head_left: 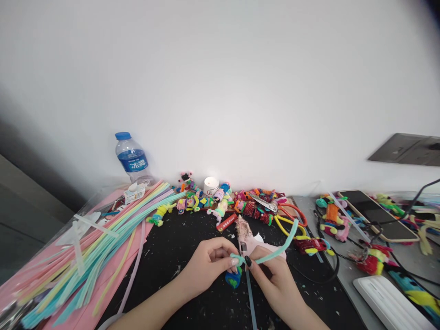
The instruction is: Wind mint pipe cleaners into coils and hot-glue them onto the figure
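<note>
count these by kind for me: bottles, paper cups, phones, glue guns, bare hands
bottle: 1
paper cup: 1
phone: 1
glue gun: 1
bare hands: 2 (left hand, right hand)
total: 6

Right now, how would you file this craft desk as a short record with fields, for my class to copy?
left_hand: pinching mint-green fuzzy stem
right_hand: pinching mint-green fuzzy stem, fingertips near the left hand's
below_fingertips: small blue-and-green fuzzy piece
surface: black mat flecked with scraps
tools: pale pink glue gun; silver-bladed scissors
supplies_left: bundled pastel fuzzy stems
by_wall: clear plastic bottle with blue cap; white paper cup
far_right: dark-screened phone
</note>
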Available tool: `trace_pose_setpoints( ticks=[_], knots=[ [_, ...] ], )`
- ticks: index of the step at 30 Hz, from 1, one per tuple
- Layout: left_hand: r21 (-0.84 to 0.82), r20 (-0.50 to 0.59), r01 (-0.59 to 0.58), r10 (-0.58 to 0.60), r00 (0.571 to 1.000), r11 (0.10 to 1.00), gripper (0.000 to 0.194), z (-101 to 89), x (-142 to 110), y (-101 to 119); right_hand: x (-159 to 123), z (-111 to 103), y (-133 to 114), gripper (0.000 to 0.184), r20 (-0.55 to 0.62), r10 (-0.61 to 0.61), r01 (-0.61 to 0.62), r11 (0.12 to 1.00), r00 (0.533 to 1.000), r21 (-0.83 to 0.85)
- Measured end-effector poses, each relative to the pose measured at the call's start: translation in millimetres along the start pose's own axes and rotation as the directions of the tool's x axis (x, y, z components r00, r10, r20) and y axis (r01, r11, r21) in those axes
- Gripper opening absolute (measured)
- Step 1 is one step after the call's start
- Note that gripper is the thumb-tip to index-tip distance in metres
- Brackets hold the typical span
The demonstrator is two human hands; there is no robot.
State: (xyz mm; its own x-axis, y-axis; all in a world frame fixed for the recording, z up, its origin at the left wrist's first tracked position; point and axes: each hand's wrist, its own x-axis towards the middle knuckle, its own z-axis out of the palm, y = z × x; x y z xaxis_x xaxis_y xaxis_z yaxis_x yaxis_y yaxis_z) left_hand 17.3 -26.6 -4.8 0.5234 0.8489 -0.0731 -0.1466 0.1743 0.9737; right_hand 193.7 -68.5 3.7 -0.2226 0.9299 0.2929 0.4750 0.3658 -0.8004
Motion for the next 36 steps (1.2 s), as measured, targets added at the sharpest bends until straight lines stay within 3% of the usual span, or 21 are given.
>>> trace_pose_setpoints(
  ticks=[9,22,36],
  knots=[
    [-0.114,0.020,0.051,-0.049,0.999,0.992,0.018,-0.1,1.3,0.4,-1.0,2.3,0.6,0.017,-0.073,0.065,-0.063,0.997,0.995,0.038],
    [-0.160,-0.003,0.102,-0.104,0.995,0.982,0.023,0.3,-1.0,3.2,-0.5,2.6,-1.9,0.019,-0.008,0.040,-0.039,0.998,0.999,0.056],
    [-0.169,0.005,0.087,-0.088,0.996,0.982,0.020,-1.2,-0.2,-0.8,0.1,2.8,-6.9,0.018,0.023,0.010,-0.012,0.996,1.000,0.085]
  ],
)
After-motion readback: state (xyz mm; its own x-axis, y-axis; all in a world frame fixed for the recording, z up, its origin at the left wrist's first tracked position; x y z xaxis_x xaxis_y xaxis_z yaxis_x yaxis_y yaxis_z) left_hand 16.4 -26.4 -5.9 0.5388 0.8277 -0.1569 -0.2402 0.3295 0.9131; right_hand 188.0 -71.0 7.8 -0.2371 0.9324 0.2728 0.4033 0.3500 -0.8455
